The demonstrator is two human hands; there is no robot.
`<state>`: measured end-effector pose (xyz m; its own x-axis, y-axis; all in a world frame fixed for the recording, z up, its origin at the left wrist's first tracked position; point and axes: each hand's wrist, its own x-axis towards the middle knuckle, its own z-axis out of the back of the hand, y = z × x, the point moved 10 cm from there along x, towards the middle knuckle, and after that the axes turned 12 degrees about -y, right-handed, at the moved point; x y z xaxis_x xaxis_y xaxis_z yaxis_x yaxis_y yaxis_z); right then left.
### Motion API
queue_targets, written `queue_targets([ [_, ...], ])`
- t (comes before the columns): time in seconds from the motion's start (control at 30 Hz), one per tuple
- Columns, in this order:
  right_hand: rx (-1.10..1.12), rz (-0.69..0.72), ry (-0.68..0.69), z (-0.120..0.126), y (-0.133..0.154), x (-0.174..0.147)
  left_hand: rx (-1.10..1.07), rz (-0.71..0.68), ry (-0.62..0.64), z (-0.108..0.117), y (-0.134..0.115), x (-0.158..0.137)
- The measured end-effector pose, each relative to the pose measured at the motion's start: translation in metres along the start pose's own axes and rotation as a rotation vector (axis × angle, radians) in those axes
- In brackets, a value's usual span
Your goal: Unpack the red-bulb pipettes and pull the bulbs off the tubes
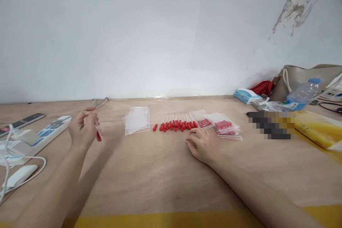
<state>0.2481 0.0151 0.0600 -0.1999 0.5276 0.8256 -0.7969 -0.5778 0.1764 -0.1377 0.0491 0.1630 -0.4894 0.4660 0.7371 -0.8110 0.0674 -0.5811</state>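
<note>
My left hand [82,128] is raised over the left of the table, its fingers closed on a small clear bag with red-bulbed droppers [99,136], mostly hidden by the hand. My right hand [201,144] rests on the table, fingers loosely bent and apart, with nothing seen in them. Just beyond its fingertips lies a row of loose droppers [175,125], thin clear stems pointing to the wall. One dropper [155,127] is set off at the row's left end. To the right are filled zip bags [226,125]; left of the row is a stack of flat clear bags [137,119].
At the left lie a power strip [50,133] with plugs and cables and a phone [22,123]. A tissue box [247,96], a water bottle [304,94], a grey bag [299,74] and a yellow packet [317,128] crowd the right. A wall [160,35] bounds the back.
</note>
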Motion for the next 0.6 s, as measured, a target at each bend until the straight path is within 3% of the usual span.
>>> queue_targets([
  [0.03,0.005,0.001,-0.001,0.000,0.000,0.000,-0.063,-0.044,0.086,-0.004,-0.015,-0.005],
  [0.1,0.013,0.001,-0.007,-0.001,0.000,0.000,-0.079,-0.135,0.421,-0.029,-0.043,-0.033],
  [0.17,0.019,-0.003,-0.014,-0.001,-0.002,0.000,-0.115,-0.243,0.701,-0.051,-0.072,-0.075],
  [0.23,0.027,-0.008,-0.014,-0.001,-0.002,0.000,-0.135,-0.323,0.894,-0.071,-0.093,-0.120],
  [0.33,0.061,-0.024,0.020,-0.001,-0.001,0.001,-0.176,-0.382,0.947,-0.095,-0.116,-0.169],
  [0.4,0.099,-0.063,0.078,-0.003,0.002,0.001,-0.198,-0.346,0.933,-0.110,-0.125,-0.190],
  [0.6,0.165,-0.352,0.327,-0.017,0.006,-0.008,-0.212,-0.256,0.817,-0.136,-0.139,-0.204],
])
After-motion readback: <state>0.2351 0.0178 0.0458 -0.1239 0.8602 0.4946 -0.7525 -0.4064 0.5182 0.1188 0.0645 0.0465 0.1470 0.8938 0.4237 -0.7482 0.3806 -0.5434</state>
